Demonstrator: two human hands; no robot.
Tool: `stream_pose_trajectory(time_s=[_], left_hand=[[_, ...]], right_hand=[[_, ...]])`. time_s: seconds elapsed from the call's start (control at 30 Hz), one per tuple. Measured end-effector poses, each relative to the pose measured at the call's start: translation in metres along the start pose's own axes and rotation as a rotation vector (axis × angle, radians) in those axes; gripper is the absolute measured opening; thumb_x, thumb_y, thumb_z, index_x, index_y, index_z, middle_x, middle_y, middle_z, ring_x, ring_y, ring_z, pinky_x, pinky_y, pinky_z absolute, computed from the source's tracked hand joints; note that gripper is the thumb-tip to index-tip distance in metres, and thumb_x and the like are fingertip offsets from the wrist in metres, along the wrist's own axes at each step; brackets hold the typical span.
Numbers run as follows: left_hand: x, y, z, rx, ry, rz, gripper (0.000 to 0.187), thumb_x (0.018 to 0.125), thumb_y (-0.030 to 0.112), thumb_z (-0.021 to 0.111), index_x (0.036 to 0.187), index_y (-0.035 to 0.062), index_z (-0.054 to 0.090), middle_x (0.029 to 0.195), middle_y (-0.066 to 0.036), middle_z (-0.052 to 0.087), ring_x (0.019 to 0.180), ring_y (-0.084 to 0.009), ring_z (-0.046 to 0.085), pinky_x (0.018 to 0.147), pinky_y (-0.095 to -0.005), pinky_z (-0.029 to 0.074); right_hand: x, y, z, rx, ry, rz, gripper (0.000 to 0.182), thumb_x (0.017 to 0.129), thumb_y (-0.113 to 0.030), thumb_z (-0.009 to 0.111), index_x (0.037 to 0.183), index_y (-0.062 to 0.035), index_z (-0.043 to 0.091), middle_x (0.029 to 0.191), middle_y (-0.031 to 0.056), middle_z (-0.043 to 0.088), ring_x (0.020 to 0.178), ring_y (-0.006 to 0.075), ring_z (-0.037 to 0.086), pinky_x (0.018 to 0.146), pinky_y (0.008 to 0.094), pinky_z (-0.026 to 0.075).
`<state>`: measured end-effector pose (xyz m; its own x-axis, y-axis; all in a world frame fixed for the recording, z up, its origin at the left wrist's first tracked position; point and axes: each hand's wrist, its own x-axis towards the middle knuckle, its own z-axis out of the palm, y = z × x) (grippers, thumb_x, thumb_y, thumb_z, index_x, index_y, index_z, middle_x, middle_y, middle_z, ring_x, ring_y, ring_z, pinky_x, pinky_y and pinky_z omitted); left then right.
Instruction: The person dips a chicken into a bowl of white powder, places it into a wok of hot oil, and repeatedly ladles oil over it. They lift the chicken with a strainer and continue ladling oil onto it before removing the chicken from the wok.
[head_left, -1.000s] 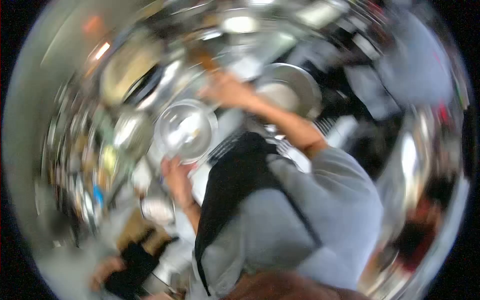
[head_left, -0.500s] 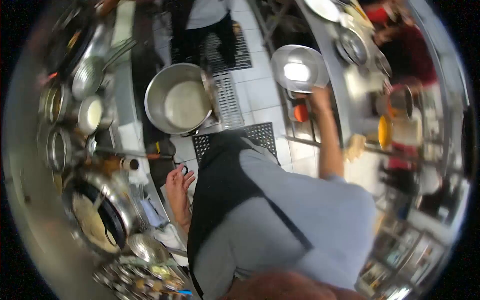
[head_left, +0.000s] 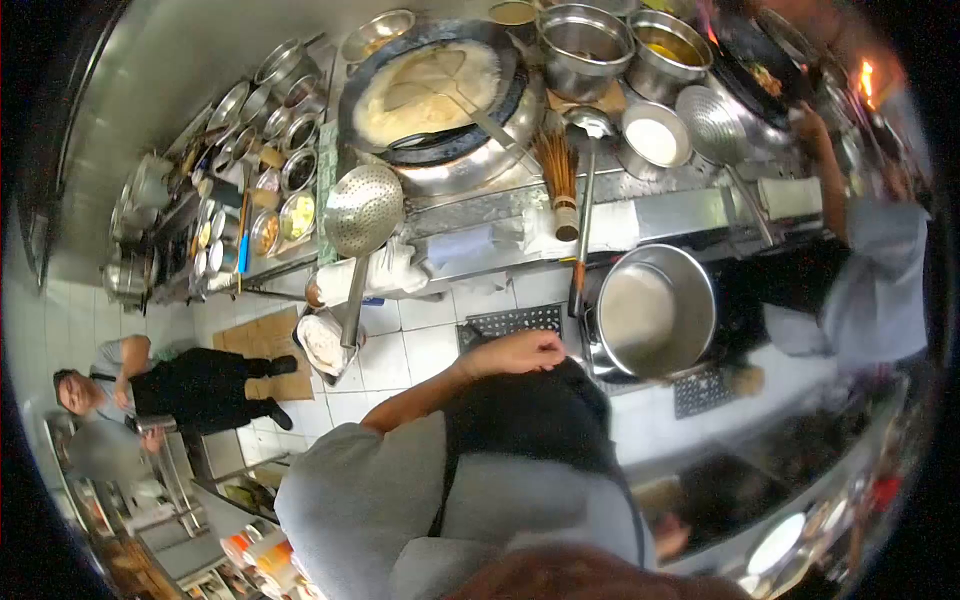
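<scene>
My left hand (head_left: 525, 351) hangs in front of my apron, its fingers curled in and nothing visible in them. Just beyond it is the handle end of a ladle (head_left: 586, 190), which lies across the stove edge. A large metal stockpot (head_left: 706, 305) stands to the right of that hand, with cloudy liquid or a pale bottom showing inside. Low on my right side, a blurred skin-coloured patch (head_left: 672, 537) may be my right hand; its fingers cannot be made out. A bamboo brush (head_left: 557, 180) and a perforated skimmer (head_left: 363, 210) rest on the stove edge.
A wok (head_left: 350, 105) with frothy pale liquid and a strainer sits ahead. Metal pots (head_left: 585, 72) and several small ingredient containers (head_left: 298, 168) line the stove. At right, a co-worker's sleeve (head_left: 880, 265) is near a flame (head_left: 867, 82). Another person (head_left: 190, 385) stands left.
My view has swung from the aisle to the stove. My left hand has gone from spread fingers to curled ones. The metal bowl at my right hand has left view.
</scene>
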<state>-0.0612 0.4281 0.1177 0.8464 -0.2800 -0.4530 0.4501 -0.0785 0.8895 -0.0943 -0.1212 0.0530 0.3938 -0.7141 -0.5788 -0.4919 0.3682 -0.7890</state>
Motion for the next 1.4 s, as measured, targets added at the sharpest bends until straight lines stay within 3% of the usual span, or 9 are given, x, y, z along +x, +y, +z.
stream_pose_trajectory(time_s=[0.13, 0.17, 0.2, 0.6, 0.8, 0.9, 1.13, 1.23, 1.4], left_hand=[[-0.026, -0.017, -0.002, 0.196, 0.22, 0.1, 0.03, 0.097, 0.03, 0.056, 0.103, 0.0011, 0.061, 0.096, -0.008, 0.065, 0.088, -0.0178, 0.063, 0.079, -0.0322, 0.051], [-0.033, -0.019, -0.002, 0.266, 0.307, 0.129, 0.031, 0.097, 0.031, 0.055, 0.103, 0.0013, 0.061, 0.096, -0.009, 0.066, 0.088, -0.0194, 0.063, 0.08, -0.0335, 0.051], [-0.043, -0.018, -0.001, 0.284, 0.386, 0.077, 0.038, 0.098, 0.037, 0.051, 0.105, 0.002, 0.063, 0.1, -0.014, 0.067, 0.092, -0.0246, 0.065, 0.081, -0.0356, 0.05], [-0.159, -0.077, 0.018, 0.169, 0.768, -0.282, 0.06, 0.1, 0.045, 0.038, 0.073, 0.0036, 0.071, 0.077, -0.017, 0.069, 0.081, -0.0376, 0.065, 0.08, -0.0425, 0.049], [-0.179, -0.081, -0.013, 0.305, 0.864, -0.138, 0.048, 0.1, 0.039, 0.044, 0.092, -0.0003, 0.069, 0.084, -0.021, 0.068, 0.081, -0.0375, 0.066, 0.077, -0.0408, 0.05], [-0.198, -0.082, -0.028, 0.099, 0.879, 0.084, 0.045, 0.101, 0.039, 0.045, 0.1, -0.0003, 0.069, 0.089, -0.017, 0.07, 0.085, -0.0288, 0.066, 0.079, -0.0368, 0.05], [-0.23, -0.062, -0.074, -0.244, 0.749, 0.401, 0.045, 0.103, 0.034, 0.044, 0.119, -0.0044, 0.061, 0.099, -0.007, 0.071, 0.092, -0.0132, 0.063, 0.084, -0.0278, 0.05], [-0.234, -0.036, -0.097, -0.194, 0.661, 0.456, 0.043, 0.103, 0.031, 0.043, 0.121, -0.0047, 0.06, 0.101, -0.009, 0.07, 0.093, -0.0126, 0.063, 0.083, -0.0266, 0.05], [-0.241, -0.033, -0.109, -0.114, 0.595, 0.503, 0.037, 0.103, 0.026, 0.046, 0.119, -0.0037, 0.061, 0.107, -0.008, 0.068, 0.094, -0.0136, 0.062, 0.084, -0.0274, 0.05]], right_hand=[[-0.066, -0.003, 0.194, -0.566, -0.794, -0.361, 0.04, 0.097, -0.021, 0.049, 0.13, 0.0006, 0.054, 0.121, 0.0153, 0.061, 0.09, 0.0222, 0.063, 0.078, 0.0332, 0.052], [-0.076, 0.013, 0.25, -0.693, -0.893, -0.897, 0.034, 0.096, -0.017, 0.053, 0.124, 0.0021, 0.059, 0.117, 0.0171, 0.063, 0.091, 0.0233, 0.063, 0.083, 0.0325, 0.051], [-0.089, 0.028, 0.299, -0.569, -1.035, -1.027, 0.029, 0.093, -0.011, 0.058, 0.117, 0.0037, 0.062, 0.113, 0.0176, 0.066, 0.094, 0.0236, 0.064, 0.083, 0.032, 0.05], [-0.441, -0.032, 0.501, -0.374, -1.254, -2.047, 0.044, 0.083, -0.013, 0.068, 0.122, 0.0015, 0.053, 0.111, 0.0224, 0.055, 0.094, 0.0421, 0.059, 0.083, 0.0458, 0.048], [-0.457, -0.008, 0.601, -0.986, -1.256, -1.915, 0.036, 0.079, -0.004, 0.063, 0.112, 0.003, 0.053, 0.097, 0.0282, 0.061, 0.095, 0.0455, 0.06, 0.08, 0.0515, 0.048], [-0.453, -0.02, 0.611, -0.772, -1.359, -2.09, 0.034, 0.079, -0.002, 0.057, 0.113, 0.0034, 0.056, 0.091, 0.0291, 0.062, 0.098, 0.0454, 0.06, 0.08, 0.0505, 0.048], [-0.484, -0.02, 0.544, -0.448, -1.286, -1.684, 0.018, 0.087, -0.009, 0.056, 0.1, 0.0021, 0.058, 0.089, 0.0248, 0.065, 0.088, 0.0422, 0.063, 0.077, 0.0471, 0.048], [-0.485, -0.028, 0.533, -0.577, -1.219, -1.712, 0.017, 0.09, -0.009, 0.053, 0.102, 0.002, 0.058, 0.086, 0.0198, 0.067, 0.073, 0.0341, 0.066, 0.066, 0.043, 0.051], [-0.473, -0.066, 0.556, -0.61, -1.502, -1.042, 0.018, 0.098, -0.016, 0.048, 0.091, -0.0014, 0.057, 0.061, 0.0017, 0.049, 0.04, 0.0102, 0.041, 0.035, 0.0289, 0.035]])
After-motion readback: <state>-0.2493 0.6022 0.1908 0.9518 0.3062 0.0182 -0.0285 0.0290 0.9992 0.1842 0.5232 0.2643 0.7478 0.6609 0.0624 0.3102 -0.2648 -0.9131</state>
